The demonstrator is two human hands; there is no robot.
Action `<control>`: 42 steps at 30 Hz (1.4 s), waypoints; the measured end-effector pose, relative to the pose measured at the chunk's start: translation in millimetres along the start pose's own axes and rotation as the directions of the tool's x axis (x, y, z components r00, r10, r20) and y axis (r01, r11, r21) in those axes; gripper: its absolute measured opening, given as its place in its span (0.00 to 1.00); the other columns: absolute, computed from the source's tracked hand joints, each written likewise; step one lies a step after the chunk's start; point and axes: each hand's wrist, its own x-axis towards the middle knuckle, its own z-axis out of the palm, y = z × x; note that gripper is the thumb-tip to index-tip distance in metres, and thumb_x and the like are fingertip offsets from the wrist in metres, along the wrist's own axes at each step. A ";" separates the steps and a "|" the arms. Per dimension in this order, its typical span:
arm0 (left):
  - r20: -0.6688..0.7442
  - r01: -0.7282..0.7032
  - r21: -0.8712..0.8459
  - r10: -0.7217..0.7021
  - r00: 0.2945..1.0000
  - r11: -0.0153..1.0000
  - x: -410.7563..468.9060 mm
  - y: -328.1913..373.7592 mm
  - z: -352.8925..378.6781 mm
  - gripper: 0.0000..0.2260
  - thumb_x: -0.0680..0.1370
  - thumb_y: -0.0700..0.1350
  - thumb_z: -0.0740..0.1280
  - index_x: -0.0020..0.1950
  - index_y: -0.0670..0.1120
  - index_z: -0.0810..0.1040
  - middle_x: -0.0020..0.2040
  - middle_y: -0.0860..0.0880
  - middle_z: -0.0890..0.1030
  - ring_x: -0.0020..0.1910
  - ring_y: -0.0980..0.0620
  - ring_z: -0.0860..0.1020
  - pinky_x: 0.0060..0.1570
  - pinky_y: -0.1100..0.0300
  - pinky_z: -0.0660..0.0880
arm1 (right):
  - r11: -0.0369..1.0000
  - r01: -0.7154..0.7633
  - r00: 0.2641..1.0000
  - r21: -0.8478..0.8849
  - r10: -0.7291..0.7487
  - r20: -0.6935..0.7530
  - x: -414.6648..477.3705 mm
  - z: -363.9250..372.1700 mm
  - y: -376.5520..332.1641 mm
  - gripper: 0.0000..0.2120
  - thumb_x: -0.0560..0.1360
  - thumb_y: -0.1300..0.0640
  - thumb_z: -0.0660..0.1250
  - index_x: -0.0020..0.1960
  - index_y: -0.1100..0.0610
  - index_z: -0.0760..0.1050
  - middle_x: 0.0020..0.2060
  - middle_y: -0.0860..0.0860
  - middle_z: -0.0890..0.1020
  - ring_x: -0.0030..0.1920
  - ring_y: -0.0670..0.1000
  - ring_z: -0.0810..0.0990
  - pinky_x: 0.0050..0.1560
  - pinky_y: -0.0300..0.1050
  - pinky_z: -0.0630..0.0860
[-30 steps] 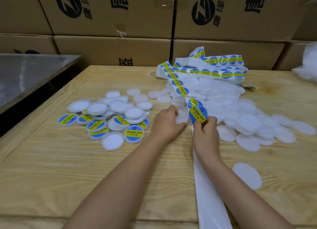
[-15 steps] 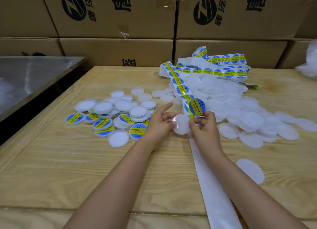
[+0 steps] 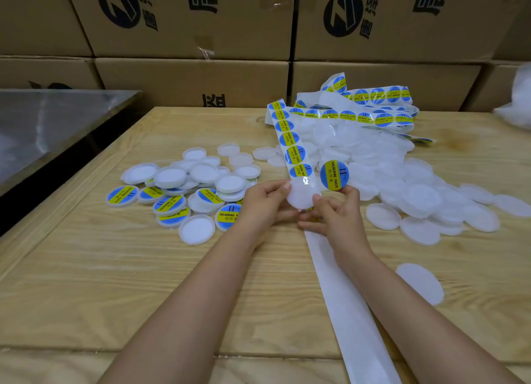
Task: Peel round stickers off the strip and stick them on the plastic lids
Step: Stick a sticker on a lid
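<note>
Blue sticker (image 3: 334,175) just above right grip (image 3: 336,214)

Peeled blue-yellow sticker (image 3: 334,175) upright, beside bare white lid (image 3: 301,196), strip (image 3: 289,138) behind

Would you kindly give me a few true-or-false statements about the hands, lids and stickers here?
1. The left hand holds a bare white lid. True.
2. The right hand pinches a peeled sticker. True.
3. That sticker is already on the held lid. False: it is beside the lid, not yet applied.
4. The finished pile lies right of the hands. False: the labelled lids lie left; the bare lids are piled right.
</note>
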 end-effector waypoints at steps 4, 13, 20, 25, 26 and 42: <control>-0.067 -0.031 0.075 0.036 0.997 0.997 -0.4 -1.0 3.2 0.08 0.79 0.41 0.64 0.54 0.40 0.79 0.47 0.42 0.83 0.38 0.49 0.84 0.35 0.55 0.81 | 1.000 0.009 0.998 0.027 -0.008 -0.056 1.9 -0.1 0.1 0.07 0.80 0.60 0.60 0.56 0.54 0.64 0.48 0.53 0.74 0.39 0.50 0.81 0.33 0.44 0.80; -0.053 -0.012 0.082 0.016 0.998 0.997 -4.2 2.7 2.5 0.08 0.79 0.42 0.64 0.54 0.39 0.79 0.46 0.41 0.84 0.41 0.44 0.84 0.35 0.56 0.81 | 0.999 -0.016 1.000 -0.029 0.016 0.023 4.1 -6.0 3.4 0.07 0.79 0.60 0.62 0.47 0.62 0.77 0.42 0.55 0.81 0.44 0.48 0.83 0.44 0.45 0.81; 0.039 0.008 0.061 -0.010 0.999 0.998 -6.9 6.6 -2.9 0.09 0.80 0.41 0.61 0.45 0.41 0.80 0.38 0.44 0.85 0.38 0.48 0.84 0.33 0.59 0.79 | 0.990 -0.034 0.999 -0.138 0.039 0.036 5.3 -7.4 3.8 0.07 0.77 0.64 0.65 0.42 0.68 0.76 0.43 0.63 0.81 0.49 0.58 0.82 0.51 0.51 0.80; 0.032 -0.015 0.096 0.012 0.999 0.995 -6.8 5.4 -4.6 0.08 0.80 0.41 0.63 0.45 0.41 0.80 0.37 0.45 0.85 0.37 0.48 0.84 0.32 0.61 0.79 | 0.976 -0.012 0.999 -0.215 0.019 0.032 4.8 -7.5 4.6 0.09 0.76 0.64 0.65 0.46 0.71 0.77 0.46 0.65 0.81 0.51 0.60 0.82 0.52 0.53 0.80; 0.037 -0.015 0.096 0.012 0.999 0.995 -6.7 5.0 -4.8 0.08 0.79 0.41 0.63 0.45 0.41 0.80 0.38 0.45 0.85 0.38 0.48 0.84 0.32 0.60 0.79 | 0.974 -0.010 0.999 -0.227 0.017 0.030 5.0 -7.4 4.9 0.09 0.76 0.64 0.65 0.46 0.71 0.77 0.45 0.65 0.82 0.50 0.60 0.82 0.52 0.53 0.80; 0.066 -0.024 0.120 0.016 0.998 0.993 -6.7 4.2 -5.5 0.08 0.79 0.41 0.64 0.45 0.41 0.81 0.38 0.45 0.85 0.38 0.48 0.84 0.33 0.60 0.79 | 0.925 -0.017 1.000 -0.381 0.019 0.001 7.8 -9.1 8.1 0.08 0.75 0.59 0.67 0.41 0.64 0.78 0.42 0.61 0.83 0.49 0.61 0.81 0.55 0.62 0.76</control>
